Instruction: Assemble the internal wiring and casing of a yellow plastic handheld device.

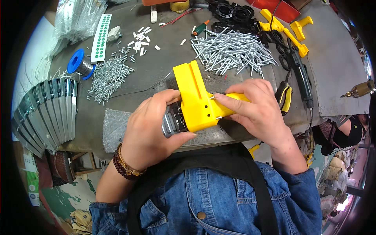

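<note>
Between my hands, over the near edge of the workbench, is a yellow plastic tool housing [194, 100] with a grey and black motor part [173, 119] at its left side. My left hand [150, 121] is wrapped round that motor end, thumb along the lower edge. My right hand [256, 107] grips the yellow handle, and a fingertip rests at a screw [212, 97] standing in the housing. A second screw [219, 118] sticks out lower down. Two dark holes show on the housing between them. The right fingers under the handle are partly hidden.
Long screws [235, 51] lie piled behind the housing; short screws [111, 76] are heaped at left beside a solder spool [81, 64]. Metal strips [51, 109] fan out far left. At right are pliers [284, 98], a black corded tool [300, 74] and a hanging electric screwdriver [358, 89].
</note>
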Action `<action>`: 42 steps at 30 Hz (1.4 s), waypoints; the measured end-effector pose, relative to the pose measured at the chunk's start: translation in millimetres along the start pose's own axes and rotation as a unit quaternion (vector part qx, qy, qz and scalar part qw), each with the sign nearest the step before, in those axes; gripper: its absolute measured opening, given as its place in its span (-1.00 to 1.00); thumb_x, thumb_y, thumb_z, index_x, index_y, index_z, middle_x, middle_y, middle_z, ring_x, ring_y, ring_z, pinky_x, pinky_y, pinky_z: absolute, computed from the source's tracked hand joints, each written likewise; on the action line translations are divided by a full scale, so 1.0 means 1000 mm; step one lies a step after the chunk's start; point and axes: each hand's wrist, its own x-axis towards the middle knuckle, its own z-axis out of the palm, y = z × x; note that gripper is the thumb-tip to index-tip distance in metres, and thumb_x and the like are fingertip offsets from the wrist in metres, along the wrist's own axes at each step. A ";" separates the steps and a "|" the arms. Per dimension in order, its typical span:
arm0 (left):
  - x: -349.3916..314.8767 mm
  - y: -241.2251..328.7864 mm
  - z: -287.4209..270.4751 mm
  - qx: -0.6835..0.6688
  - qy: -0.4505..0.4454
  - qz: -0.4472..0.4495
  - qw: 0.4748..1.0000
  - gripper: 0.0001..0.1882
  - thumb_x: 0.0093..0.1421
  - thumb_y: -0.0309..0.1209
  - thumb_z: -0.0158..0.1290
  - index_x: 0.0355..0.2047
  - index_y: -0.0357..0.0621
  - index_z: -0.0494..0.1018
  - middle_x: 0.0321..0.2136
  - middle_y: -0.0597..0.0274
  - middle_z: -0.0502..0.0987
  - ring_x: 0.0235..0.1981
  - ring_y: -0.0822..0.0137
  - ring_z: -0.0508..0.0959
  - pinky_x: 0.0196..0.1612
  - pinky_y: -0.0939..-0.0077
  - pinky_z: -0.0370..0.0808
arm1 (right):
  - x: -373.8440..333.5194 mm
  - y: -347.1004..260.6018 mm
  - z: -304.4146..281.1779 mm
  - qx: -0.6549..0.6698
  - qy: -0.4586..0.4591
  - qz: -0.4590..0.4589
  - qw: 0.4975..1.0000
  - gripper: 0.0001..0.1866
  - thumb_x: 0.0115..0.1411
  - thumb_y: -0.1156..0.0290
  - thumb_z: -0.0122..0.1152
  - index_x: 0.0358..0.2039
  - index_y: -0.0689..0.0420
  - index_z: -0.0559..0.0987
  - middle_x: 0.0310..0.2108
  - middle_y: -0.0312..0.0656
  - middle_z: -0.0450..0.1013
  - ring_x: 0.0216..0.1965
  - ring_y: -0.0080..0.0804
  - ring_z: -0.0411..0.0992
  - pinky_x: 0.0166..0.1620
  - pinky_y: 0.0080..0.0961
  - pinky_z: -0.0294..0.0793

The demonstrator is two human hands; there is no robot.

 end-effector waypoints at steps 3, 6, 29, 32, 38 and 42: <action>0.000 0.002 0.003 -0.046 -0.008 -0.043 0.998 -0.13 -0.22 -0.33 0.47 0.12 -0.24 0.33 -0.02 0.00 0.52 0.01 -0.05 0.52 0.06 0.18 0.45 | 0.000 0.003 0.002 0.016 0.002 0.002 1.000 -0.46 -0.10 0.40 0.44 -0.02 -0.21 0.64 -0.18 -0.37 0.48 -0.07 -0.31 0.42 0.03 -0.29 0.28; 0.010 0.016 0.002 0.021 0.005 -0.015 1.000 -0.07 -0.26 -0.29 0.48 0.15 -0.23 0.33 0.15 -0.10 0.38 0.18 -0.13 0.38 0.19 0.09 0.34 | 0.002 0.002 0.002 0.001 0.010 -0.015 1.000 -0.54 -0.02 0.36 0.38 -0.03 -0.21 0.64 -0.18 -0.35 0.49 -0.05 -0.34 0.42 0.04 -0.29 0.28; 0.037 0.048 0.044 0.187 -0.033 0.096 0.977 -0.47 -0.19 -0.33 0.35 -0.20 -0.24 0.45 0.26 -0.28 0.21 0.33 -0.37 0.14 0.30 -0.11 0.21 | -0.095 0.122 -0.109 0.757 0.201 0.127 0.608 -0.39 0.32 0.19 0.21 0.31 0.05 0.27 0.04 -0.13 0.37 0.05 -0.34 0.37 0.27 0.01 0.28; 0.036 0.045 0.045 0.189 -0.030 0.086 0.978 -0.47 -0.19 -0.32 0.35 -0.19 -0.23 0.46 0.26 -0.27 0.22 0.32 -0.35 0.15 0.30 -0.09 0.21 | -0.083 0.088 -0.085 0.829 0.151 0.064 0.534 -0.36 0.25 -0.01 0.26 0.26 -0.02 0.38 0.25 -0.15 0.29 0.27 -0.31 0.26 0.38 0.24 -0.01; 0.039 0.048 0.045 0.189 -0.039 0.100 0.976 -0.44 -0.19 -0.30 0.36 -0.16 -0.24 0.45 0.25 -0.27 0.23 0.30 -0.36 0.17 0.29 -0.08 0.23 | -0.095 0.043 -0.031 0.884 0.280 0.093 0.363 -0.62 0.18 0.14 0.39 -0.05 0.00 0.57 0.23 -0.23 0.35 0.23 -0.35 0.35 0.38 0.29 0.00; 0.038 0.046 0.046 0.184 -0.035 0.105 0.977 -0.43 -0.19 -0.30 0.36 -0.15 -0.24 0.45 0.24 -0.26 0.24 0.29 -0.36 0.18 0.28 -0.08 0.25 | -0.092 0.037 -0.016 0.868 0.315 0.149 0.355 -0.63 0.14 0.31 0.40 -0.05 0.02 0.55 0.18 -0.24 0.39 0.21 -0.40 0.36 0.40 0.24 -0.11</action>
